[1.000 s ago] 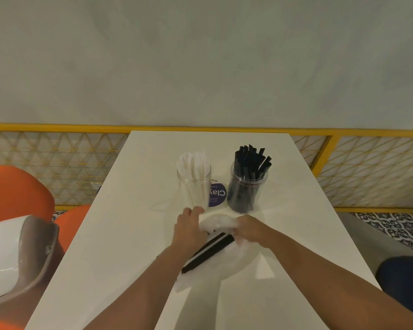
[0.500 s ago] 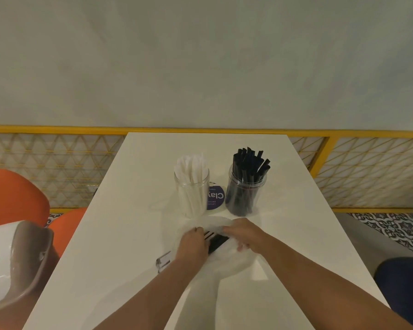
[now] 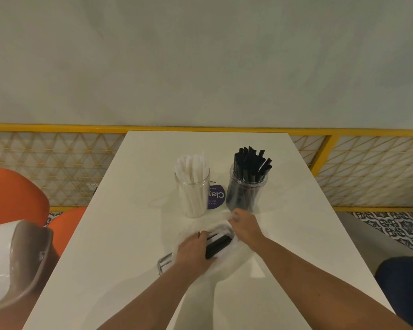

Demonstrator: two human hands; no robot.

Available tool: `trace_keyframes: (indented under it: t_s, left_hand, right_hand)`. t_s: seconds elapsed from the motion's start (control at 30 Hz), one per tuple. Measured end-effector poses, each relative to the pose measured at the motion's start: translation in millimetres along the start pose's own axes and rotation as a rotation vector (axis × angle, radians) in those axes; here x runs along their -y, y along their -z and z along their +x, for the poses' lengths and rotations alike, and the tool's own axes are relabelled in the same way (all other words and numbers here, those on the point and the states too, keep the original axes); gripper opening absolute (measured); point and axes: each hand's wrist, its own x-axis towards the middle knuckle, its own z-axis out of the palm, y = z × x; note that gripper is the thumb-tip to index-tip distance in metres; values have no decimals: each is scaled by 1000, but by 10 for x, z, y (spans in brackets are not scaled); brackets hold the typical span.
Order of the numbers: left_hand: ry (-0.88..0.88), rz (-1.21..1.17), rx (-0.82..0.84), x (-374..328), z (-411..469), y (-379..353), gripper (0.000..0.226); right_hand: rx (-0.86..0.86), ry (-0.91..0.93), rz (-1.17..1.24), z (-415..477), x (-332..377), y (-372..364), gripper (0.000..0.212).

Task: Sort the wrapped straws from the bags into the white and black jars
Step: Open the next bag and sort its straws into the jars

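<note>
Head view. Left hand grips the black wrapped straws inside the clear bag on the bench. Right hand, shifted toward the black jar since a moment ago, pinches the bag's rim open. Extraction looks imminent.

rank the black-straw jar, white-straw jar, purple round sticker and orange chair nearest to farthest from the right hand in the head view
1. black-straw jar, just ahead of the right hand
2. purple round sticker, between the jars
3. white-straw jar, ahead and left
4. orange chair, far left, beside the table
</note>
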Motion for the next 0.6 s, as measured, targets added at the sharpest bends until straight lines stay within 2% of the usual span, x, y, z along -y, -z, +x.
trace_keyframes:
  t_s: [0.2, 0.33, 0.43, 0.53, 0.57, 0.6]
  left_hand:
    - [-21, -11, 0, 3, 3, -8, 41]
    - [-1, -39, 53, 9, 9, -2, 33]
    - [-4, -32, 89, -13, 29, 27, 37]
    - [3, -23, 86, -25, 51, 37, 35]
    - [9, -17, 85, -26, 56, 40, 34]
    - [12, -2, 88, -27, 59, 40, 33]
  right_hand:
    - [69, 34, -69, 20, -24, 57, 19]
    - [52, 104, -125, 42, -33, 84, 7]
    - [132, 106, -81, 36, -37, 61, 21]
    - [365, 162, -217, -16, -34, 48, 61]
    - [403, 179, -304, -22, -46, 41, 64]
    - [405, 183, -368, -19, -61, 40, 57]
